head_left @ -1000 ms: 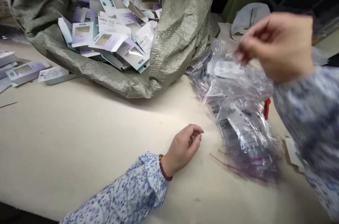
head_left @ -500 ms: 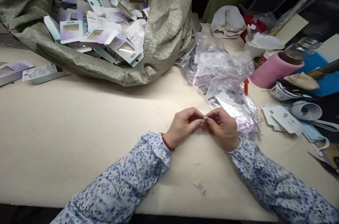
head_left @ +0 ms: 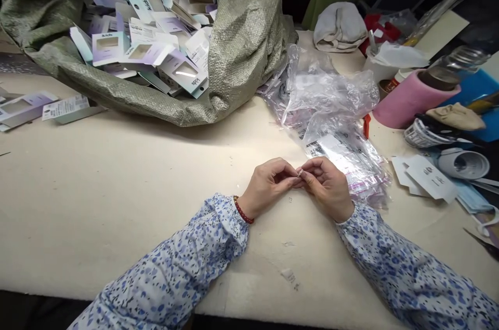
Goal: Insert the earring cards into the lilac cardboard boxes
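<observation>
- Fingertips of the left hand [head_left: 268, 184] and right hand [head_left: 327, 184] met over the cream-coloured table [head_left: 117, 189], both pinched together on a tiny pale object [head_left: 300, 173] too small to identify.
- Just beside the right hand lay a heap of clear plastic bags [head_left: 331, 111].
- Behind, well apart, a grey-green woven sack [head_left: 249, 44] spilled lilac and white windowed cardboard sleeves [head_left: 156, 34].
- A pink cylindrical roll [head_left: 409, 101] lay at the right.

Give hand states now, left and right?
Left hand: closed, pinching a tiny item at the fingertips.
Right hand: closed, pinching the same tiny item.
</observation>
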Action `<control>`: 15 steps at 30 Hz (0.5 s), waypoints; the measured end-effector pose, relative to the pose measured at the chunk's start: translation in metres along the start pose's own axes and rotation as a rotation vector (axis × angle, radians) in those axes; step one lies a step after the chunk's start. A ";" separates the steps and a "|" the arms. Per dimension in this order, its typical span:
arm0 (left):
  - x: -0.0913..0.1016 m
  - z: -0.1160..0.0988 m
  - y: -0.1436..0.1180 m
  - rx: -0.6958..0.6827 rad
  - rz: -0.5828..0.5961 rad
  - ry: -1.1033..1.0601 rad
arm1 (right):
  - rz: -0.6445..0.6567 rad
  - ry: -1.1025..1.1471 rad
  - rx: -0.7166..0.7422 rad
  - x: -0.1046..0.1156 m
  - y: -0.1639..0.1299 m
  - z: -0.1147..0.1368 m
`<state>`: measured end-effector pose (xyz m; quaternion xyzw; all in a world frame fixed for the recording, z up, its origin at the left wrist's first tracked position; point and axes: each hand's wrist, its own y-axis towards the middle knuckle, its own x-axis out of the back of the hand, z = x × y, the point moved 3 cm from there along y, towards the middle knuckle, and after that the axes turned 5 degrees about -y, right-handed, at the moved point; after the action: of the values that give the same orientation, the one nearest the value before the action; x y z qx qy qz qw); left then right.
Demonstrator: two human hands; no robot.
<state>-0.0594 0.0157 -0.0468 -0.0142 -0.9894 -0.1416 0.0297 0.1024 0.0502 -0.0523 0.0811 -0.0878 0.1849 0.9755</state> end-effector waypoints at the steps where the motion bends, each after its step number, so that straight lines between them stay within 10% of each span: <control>1: 0.000 0.000 0.000 -0.002 0.004 0.011 | 0.005 -0.009 -0.004 0.000 0.000 0.000; 15: -0.002 0.000 -0.001 -0.015 0.044 0.058 | -0.010 -0.065 0.067 -0.001 -0.001 0.001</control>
<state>-0.0577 0.0150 -0.0466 -0.0321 -0.9865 -0.1486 0.0616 0.1016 0.0490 -0.0520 0.1199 -0.1127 0.1801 0.9698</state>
